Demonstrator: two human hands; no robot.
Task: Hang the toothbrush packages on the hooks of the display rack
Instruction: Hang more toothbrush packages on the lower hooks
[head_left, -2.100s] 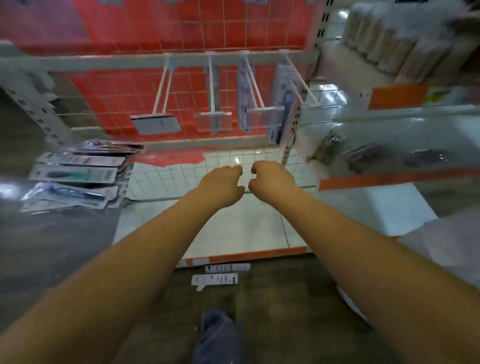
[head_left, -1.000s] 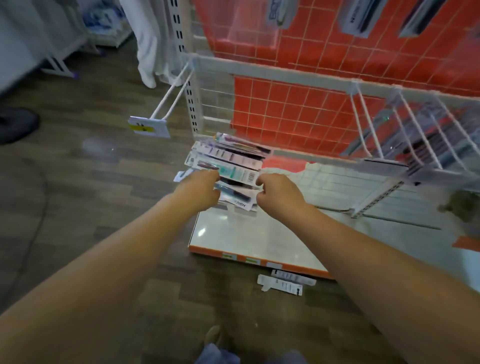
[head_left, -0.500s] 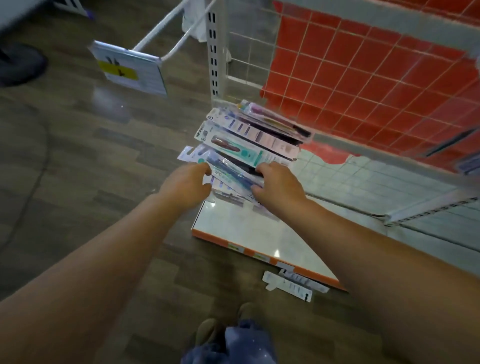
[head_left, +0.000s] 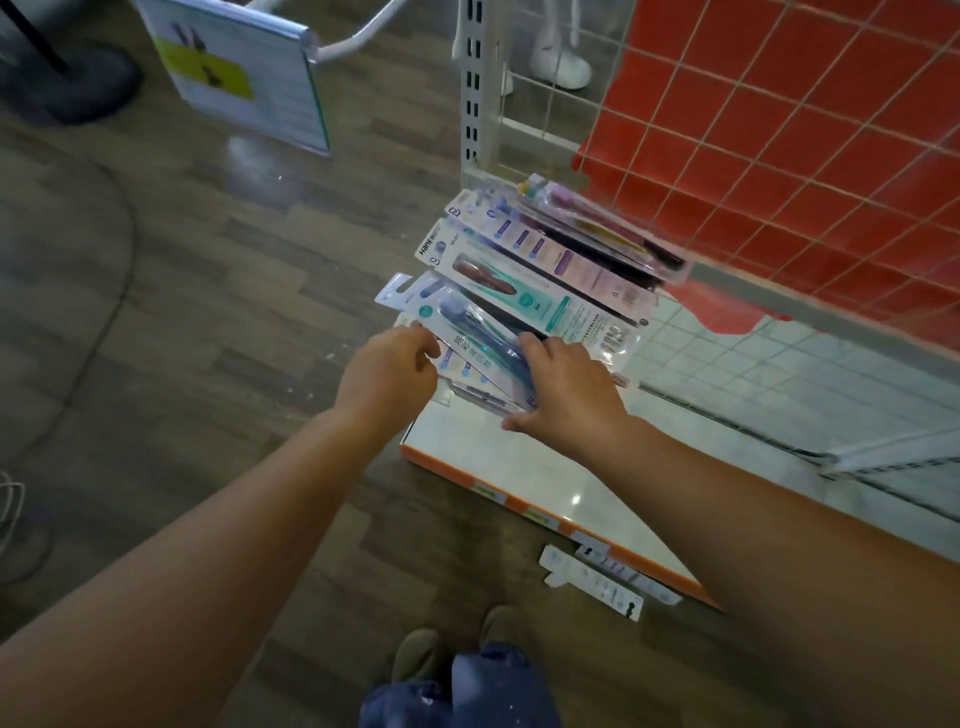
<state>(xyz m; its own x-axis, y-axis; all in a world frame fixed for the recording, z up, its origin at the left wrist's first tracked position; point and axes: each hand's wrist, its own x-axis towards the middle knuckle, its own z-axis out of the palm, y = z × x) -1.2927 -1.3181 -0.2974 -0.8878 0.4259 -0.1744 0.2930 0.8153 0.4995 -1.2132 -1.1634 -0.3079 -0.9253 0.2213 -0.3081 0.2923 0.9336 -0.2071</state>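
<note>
My left hand (head_left: 387, 371) pinches the near-left edge of the blue toothbrush package (head_left: 467, 327) lying on top of the fanned pile (head_left: 545, 270) at the base shelf (head_left: 519, 467) corner. Its long axis runs from far-left hang tab to near-right, straight between my hands. My right hand (head_left: 563, 389) curls over its near-right end, gripping it, about equally near

Fanned toothbrush packages (head_left: 540, 291), lying flat, shelf corner (head_left: 498, 457)
</note>
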